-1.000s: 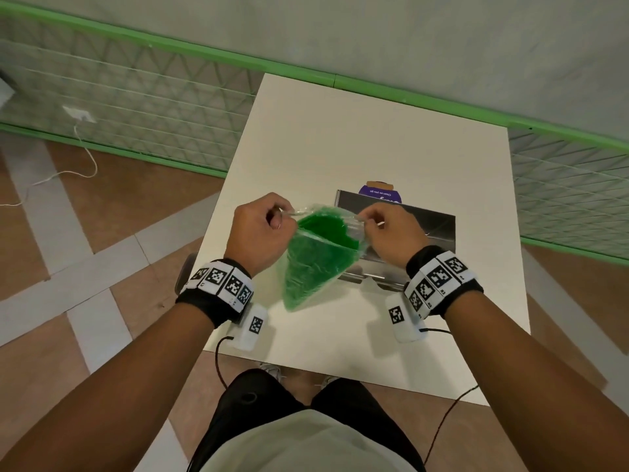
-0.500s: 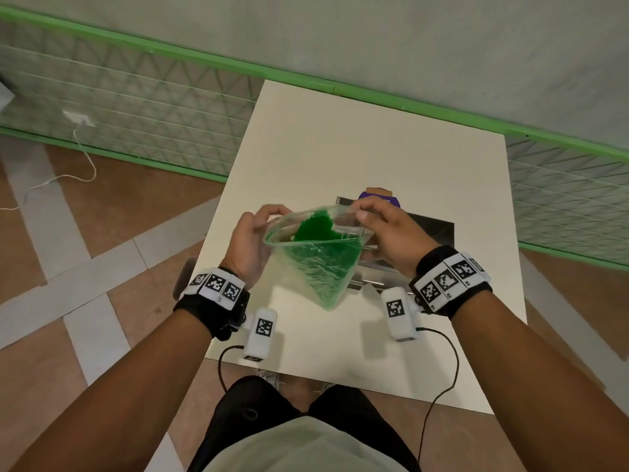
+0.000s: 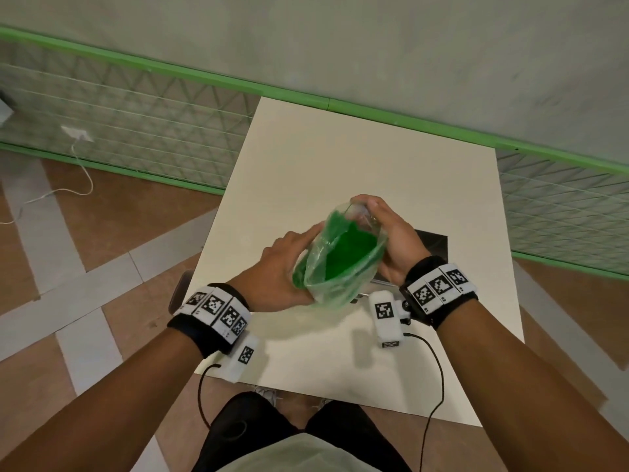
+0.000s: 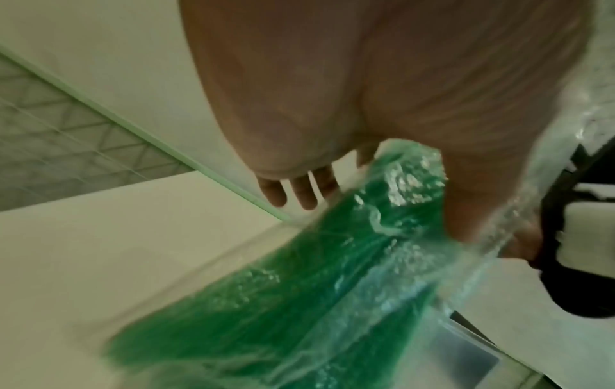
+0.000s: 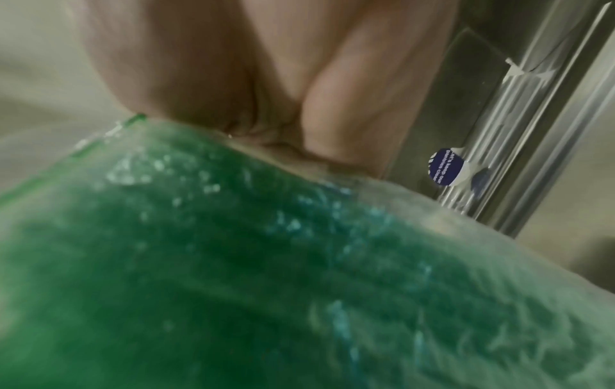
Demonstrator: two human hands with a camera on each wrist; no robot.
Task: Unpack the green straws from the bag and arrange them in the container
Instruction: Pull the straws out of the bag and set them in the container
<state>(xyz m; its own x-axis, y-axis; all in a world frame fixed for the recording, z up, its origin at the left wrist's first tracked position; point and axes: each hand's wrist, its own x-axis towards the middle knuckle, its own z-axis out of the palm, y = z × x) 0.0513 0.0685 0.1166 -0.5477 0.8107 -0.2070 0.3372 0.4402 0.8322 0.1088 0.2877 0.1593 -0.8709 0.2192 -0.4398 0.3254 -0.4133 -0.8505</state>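
Overhead, from the head camera, the clear bag [image 3: 335, 264] of green straws [image 3: 347, 252] is held above the near part of the white table [image 3: 306, 172], between the two hands, its open mouth turned up toward the camera. The right hand [image 3: 391, 240] curls its fingers over the far rim of the mouth and grips the plastic; the left hand [image 3: 282, 267] lies along the bag's left flank with fairly straight fingers, supporting rather than pinching. The bundle's long axis runs steeply down from the mouth toward the person and the table. The dark container [image 3: 432, 241] lies just behind and to the right of the right hand, mostly hidden by it, so the right hand is the nearer to it. Going by that, the left hand seems the freer one to reach into the mouth, or the bag could be tipped away toward the container. The left wrist view shows the left palm [image 4: 332, 92] against the plastic, fingertips [image 4: 299, 192] extended and holding nothing, and the straws [image 4: 283, 302] running lengthwise down the bag [image 4: 416, 263]; a corner of the container [image 4: 472, 352] shows beneath. The right wrist view, blurred, shows the right hand [image 5: 266, 79] closed on the bag [image 5: 299, 263] at its top, with the container's wall and a round blue sticker [image 5: 444, 167] just to the right.
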